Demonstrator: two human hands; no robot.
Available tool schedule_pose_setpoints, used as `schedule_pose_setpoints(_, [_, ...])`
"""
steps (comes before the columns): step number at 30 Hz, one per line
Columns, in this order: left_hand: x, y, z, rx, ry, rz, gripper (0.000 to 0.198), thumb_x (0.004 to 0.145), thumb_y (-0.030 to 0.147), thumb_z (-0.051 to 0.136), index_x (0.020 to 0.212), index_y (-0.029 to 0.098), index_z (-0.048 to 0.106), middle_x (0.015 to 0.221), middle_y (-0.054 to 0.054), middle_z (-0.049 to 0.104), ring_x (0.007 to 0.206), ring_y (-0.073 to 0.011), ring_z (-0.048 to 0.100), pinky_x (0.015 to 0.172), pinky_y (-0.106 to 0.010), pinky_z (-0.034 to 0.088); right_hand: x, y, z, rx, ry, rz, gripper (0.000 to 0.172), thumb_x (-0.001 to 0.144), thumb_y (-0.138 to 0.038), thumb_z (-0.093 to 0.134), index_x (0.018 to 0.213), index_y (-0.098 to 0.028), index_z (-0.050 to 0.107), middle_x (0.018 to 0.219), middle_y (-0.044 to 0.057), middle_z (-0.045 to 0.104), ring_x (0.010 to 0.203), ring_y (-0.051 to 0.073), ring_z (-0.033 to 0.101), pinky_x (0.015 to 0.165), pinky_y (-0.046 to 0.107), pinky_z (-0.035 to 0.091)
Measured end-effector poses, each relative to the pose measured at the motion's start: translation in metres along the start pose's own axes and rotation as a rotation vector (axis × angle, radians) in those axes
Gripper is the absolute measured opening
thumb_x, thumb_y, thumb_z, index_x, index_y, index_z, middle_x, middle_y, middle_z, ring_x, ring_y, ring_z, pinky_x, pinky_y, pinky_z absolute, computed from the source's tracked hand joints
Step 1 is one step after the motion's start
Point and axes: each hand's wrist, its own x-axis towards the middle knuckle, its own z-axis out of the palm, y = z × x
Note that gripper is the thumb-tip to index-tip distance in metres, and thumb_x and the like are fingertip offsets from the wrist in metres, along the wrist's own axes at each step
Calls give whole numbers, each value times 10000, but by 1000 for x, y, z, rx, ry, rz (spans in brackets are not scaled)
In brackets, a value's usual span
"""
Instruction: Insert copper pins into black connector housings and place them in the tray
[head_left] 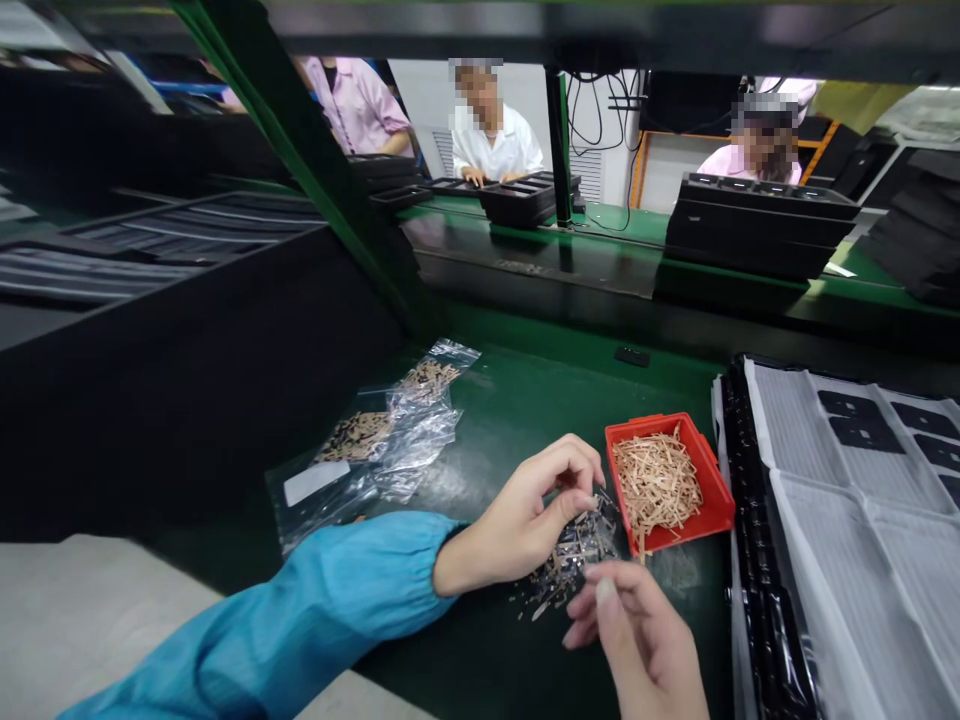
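My left hand [536, 510] is closed in a pinch above a loose pile of small dark and tan strips [574, 555]; what lies between its fingertips is too small to make out. Just below and right of the pile is my right hand [641, 640], slightly blurred, its fingers loosely bent and apart, with nothing visible in them. Beside both hands, to the right, a red plastic bin [716, 490] holds a heap of thin tan strips [656, 480].
Clear zip bags [416, 440] of small tan and dark pieces lie left on the green table [525, 390]. A stack of black trays with white lining [832, 510] stands right. A small black part [632, 356] lies at the back. Co-workers sit beyond a green post [300, 150].
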Motion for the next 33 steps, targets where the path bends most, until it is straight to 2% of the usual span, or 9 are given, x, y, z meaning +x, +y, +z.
schedule_pose_setpoints(3, [1, 4, 2, -81, -10, 31, 375, 1105, 502, 575, 888, 196, 555, 998, -62, 607, 859, -178, 563, 722, -297, 462, 11, -1, -4, 216, -100, 130, 499, 956, -681, 709, 1033, -191, 755, 826, 48, 783, 656, 146, 737, 668, 269, 585])
schedule_pose_setpoints(10, [2, 7, 3, -176, -17, 56, 354, 1101, 496, 593, 914, 197, 558, 981, -51, 600, 829, -170, 534, 707, -290, 440, 20, 5, -13, 475, -269, 260, 406, 961, -575, 775, 1065, -183, 760, 886, 49, 774, 704, 116, 701, 700, 261, 533])
schedule_pose_setpoints(16, [2, 7, 2, -192, -25, 71, 337, 1102, 474, 605, 918, 193, 568, 969, -45, 606, 818, -162, 526, 707, -284, 431, 22, 2, -14, 594, -367, 307, 274, 978, -444, 803, 1016, -175, 767, 841, 17, 750, 696, 77, 672, 696, 215, 501])
schedule_pose_setpoints(21, [2, 7, 2, -194, -30, 84, 322, 1104, 452, 607, 918, 192, 572, 972, -49, 615, 816, -160, 532, 704, -283, 434, 23, 1, -15, 646, -425, 356, 302, 974, -459, 806, 1023, -163, 768, 818, 17, 742, 675, 66, 667, 671, 194, 484])
schedule_pose_setpoints(24, [2, 7, 3, -197, -35, 91, 310, 1107, 436, 606, 917, 193, 571, 967, -48, 618, 817, -160, 539, 703, -282, 439, 22, -1, -13, 661, -429, 369, 351, 922, -484, 858, 1010, -160, 756, 779, 2, 722, 641, 58, 643, 642, 182, 466])
schedule_pose_setpoints(29, [3, 8, 3, -187, -47, 99, 287, 1107, 402, 608, 910, 196, 572, 955, -44, 623, 818, -156, 550, 708, -277, 451, 22, -6, -9, 635, -407, 395, 390, 860, -481, 914, 880, -162, 691, 720, -20, 688, 576, 39, 591, 606, 166, 430])
schedule_pose_setpoints(33, [5, 8, 2, -165, -59, 99, 327, 1106, 445, 596, 897, 193, 580, 945, -55, 639, 816, -165, 572, 711, -284, 479, 22, -8, -9, 596, -395, 380, 437, 840, -514, 918, 826, -161, 661, 710, -20, 665, 554, 36, 555, 588, 170, 403])
